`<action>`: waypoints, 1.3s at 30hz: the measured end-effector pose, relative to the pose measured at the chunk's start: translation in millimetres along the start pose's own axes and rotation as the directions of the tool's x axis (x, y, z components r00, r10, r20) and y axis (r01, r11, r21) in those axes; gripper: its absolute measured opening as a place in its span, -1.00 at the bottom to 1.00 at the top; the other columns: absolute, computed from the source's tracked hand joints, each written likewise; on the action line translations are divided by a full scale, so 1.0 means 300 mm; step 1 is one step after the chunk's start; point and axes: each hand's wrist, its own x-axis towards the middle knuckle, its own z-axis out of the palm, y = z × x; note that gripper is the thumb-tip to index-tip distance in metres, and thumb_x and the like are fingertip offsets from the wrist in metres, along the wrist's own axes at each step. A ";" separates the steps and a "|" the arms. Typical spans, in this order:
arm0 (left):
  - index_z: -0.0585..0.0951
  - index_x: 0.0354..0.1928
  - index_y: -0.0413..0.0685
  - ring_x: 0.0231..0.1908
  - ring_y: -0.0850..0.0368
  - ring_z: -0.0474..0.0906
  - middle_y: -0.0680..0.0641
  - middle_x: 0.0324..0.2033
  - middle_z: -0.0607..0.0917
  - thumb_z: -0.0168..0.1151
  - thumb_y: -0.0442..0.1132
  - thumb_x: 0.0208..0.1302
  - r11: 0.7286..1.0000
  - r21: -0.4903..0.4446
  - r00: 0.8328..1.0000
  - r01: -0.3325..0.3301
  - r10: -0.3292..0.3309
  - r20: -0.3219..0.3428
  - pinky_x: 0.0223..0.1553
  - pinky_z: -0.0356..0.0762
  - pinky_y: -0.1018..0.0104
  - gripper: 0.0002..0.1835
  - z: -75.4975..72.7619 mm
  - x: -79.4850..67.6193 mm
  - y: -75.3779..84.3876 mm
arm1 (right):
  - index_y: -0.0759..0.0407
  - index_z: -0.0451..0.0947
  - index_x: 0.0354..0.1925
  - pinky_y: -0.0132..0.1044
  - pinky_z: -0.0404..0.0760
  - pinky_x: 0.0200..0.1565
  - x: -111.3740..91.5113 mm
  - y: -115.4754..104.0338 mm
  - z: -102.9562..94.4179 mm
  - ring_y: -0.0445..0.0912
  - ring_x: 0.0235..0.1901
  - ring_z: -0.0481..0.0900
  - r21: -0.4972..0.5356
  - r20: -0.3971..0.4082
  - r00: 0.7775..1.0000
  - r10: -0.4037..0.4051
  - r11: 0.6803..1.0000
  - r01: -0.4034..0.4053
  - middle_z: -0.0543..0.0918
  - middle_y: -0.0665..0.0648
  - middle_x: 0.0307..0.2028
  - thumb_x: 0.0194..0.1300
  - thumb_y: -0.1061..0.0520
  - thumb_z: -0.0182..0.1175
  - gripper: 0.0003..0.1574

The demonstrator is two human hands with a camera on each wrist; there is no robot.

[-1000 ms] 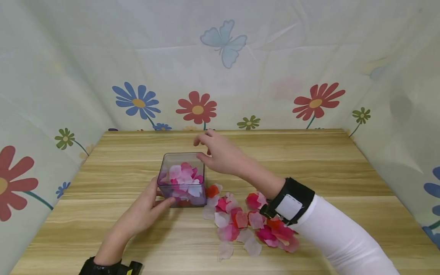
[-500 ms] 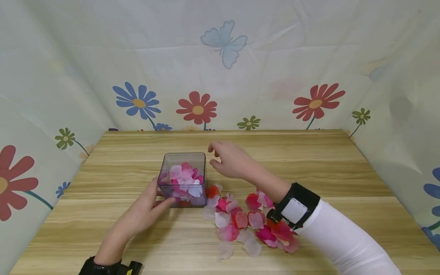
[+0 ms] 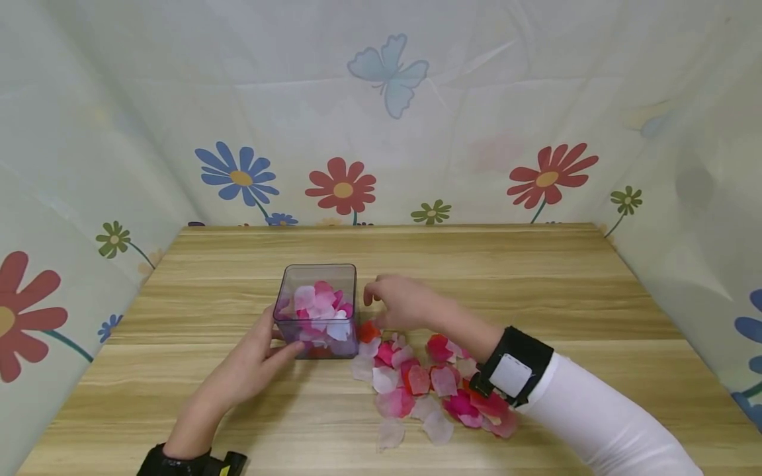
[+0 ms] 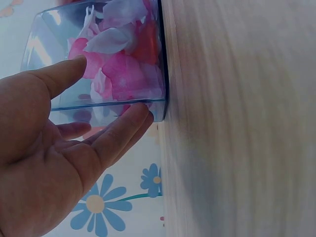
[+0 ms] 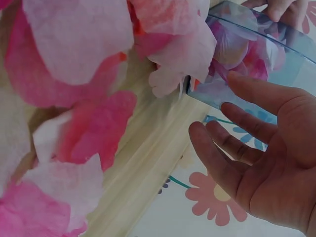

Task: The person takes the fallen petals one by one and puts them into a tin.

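Note:
A clear square plastic box (image 3: 315,291) without a lid stands on the table, partly filled with pink, white and red artificial petals (image 3: 321,304). My left hand (image 3: 253,363) holds the box at its near left corner, thumb against the front wall and fingers along the left side. To the box's right, my right hand (image 3: 407,303) hovers with loosely bent fingers and nothing in them. Just below its thumb lies an orange-red petal (image 3: 368,331); whether they touch I cannot tell. In the right wrist view the right palm (image 5: 281,173) is bare.
A loose spread of pink, red and white petals (image 3: 417,390) lies right of the box, partly under my right forearm. The wooden table (image 3: 506,264) ends at a flower-printed cloth (image 3: 452,132) behind and at both sides.
My right hand has drawn back from over the box's far right rim, moving right and down toward the loose petals. The left hand and box stay put.

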 end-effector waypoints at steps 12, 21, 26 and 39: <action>0.12 0.42 -0.11 0.01 -0.03 0.54 -0.14 0.12 0.43 0.23 -0.20 0.40 0.999 0.000 0.999 -0.033 0.033 -0.005 -0.04 0.54 0.40 -0.32 -0.004 -0.001 0.003 | 0.07 0.58 0.09 -0.41 0.56 -0.16 0.000 -0.006 0.061 -0.14 -0.16 0.52 0.000 0.044 0.997 -0.056 0.998 0.056 0.55 0.01 -0.09 0.11 0.03 0.49 -0.42; 0.08 0.46 -0.10 0.00 0.01 0.55 -0.10 0.13 0.42 0.24 -0.22 0.40 0.999 0.031 1.000 -0.025 0.025 -0.002 -0.05 0.55 0.40 -0.27 -0.004 -0.002 -0.002 | 0.07 0.58 0.07 -0.48 0.52 -0.31 0.003 -0.003 0.093 -0.20 -0.30 0.51 -0.089 0.039 0.995 -0.087 0.992 0.090 0.56 -0.05 -0.21 0.06 -0.04 0.51 -0.39; 0.09 0.45 -0.10 0.00 -0.01 0.55 -0.13 0.13 0.42 0.23 -0.22 0.41 0.999 0.027 0.999 -0.033 0.033 -0.005 -0.05 0.54 0.40 -0.29 -0.005 -0.002 0.002 | 0.06 0.60 0.06 -0.47 0.52 -0.26 0.006 0.001 0.104 -0.21 -0.29 0.50 -0.113 0.038 0.994 -0.107 0.987 0.110 0.57 -0.07 -0.21 0.06 -0.01 0.52 -0.40; 0.09 0.45 -0.10 0.01 0.00 0.54 -0.11 0.13 0.43 0.23 -0.20 0.40 0.999 0.029 1.000 -0.014 0.014 -0.004 -0.05 0.55 0.39 -0.29 -0.006 -0.004 0.012 | 0.03 0.64 -0.02 -0.46 0.53 -0.20 0.008 0.010 0.124 -0.22 -0.29 0.51 -0.122 0.034 0.991 -0.132 0.983 0.136 0.56 -0.05 -0.22 0.09 0.10 0.51 -0.55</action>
